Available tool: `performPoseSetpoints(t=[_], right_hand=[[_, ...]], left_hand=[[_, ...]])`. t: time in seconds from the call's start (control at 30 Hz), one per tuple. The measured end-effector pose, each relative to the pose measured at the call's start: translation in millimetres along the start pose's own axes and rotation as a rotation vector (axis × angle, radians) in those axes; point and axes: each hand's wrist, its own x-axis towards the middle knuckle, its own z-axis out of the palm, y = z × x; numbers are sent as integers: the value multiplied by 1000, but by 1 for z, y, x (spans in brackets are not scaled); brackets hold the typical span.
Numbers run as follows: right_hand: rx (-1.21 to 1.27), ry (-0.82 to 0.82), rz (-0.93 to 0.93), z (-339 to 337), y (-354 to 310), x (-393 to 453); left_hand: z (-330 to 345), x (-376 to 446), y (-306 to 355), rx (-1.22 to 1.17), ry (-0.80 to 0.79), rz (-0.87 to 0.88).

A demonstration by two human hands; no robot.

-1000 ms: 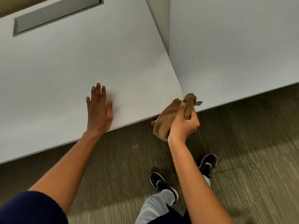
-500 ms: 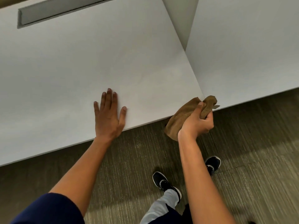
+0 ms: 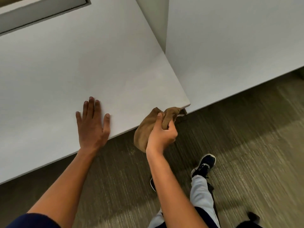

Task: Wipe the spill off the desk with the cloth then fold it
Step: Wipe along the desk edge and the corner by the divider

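Observation:
A crumpled brown cloth (image 3: 144,129) hangs in the air just off the white desk's (image 3: 82,66) front edge, near its right corner. My right hand (image 3: 162,134) is shut on the cloth, bunching its upper part in the fist while the rest droops below the desk edge. My left hand (image 3: 92,124) lies flat on the desk top near the front edge, fingers spread, holding nothing. I see no spill on the desk surface.
A second white desk (image 3: 230,55) adjoins on the right, with a narrow gap (image 3: 158,25) between the two. A grey recessed slot (image 3: 41,12) sits at the desk's far left. Below is olive carpet (image 3: 246,153) with my legs and black shoes (image 3: 204,165).
The view has shifted, so the desk corner sits further right. My right hand with the cloth has dropped slightly below the desk edge. The left hand stays flat on the desk.

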Motion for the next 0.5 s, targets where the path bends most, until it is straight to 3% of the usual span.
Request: performPoseSetpoints(t=[0.33,0.5], right_hand=[[42,151,-2,-20,-32,72],[68,159,15,-10,-29,58]], left_hand=[[0,0,0,9,3,-2],[0,1,1,19,4,-5]])
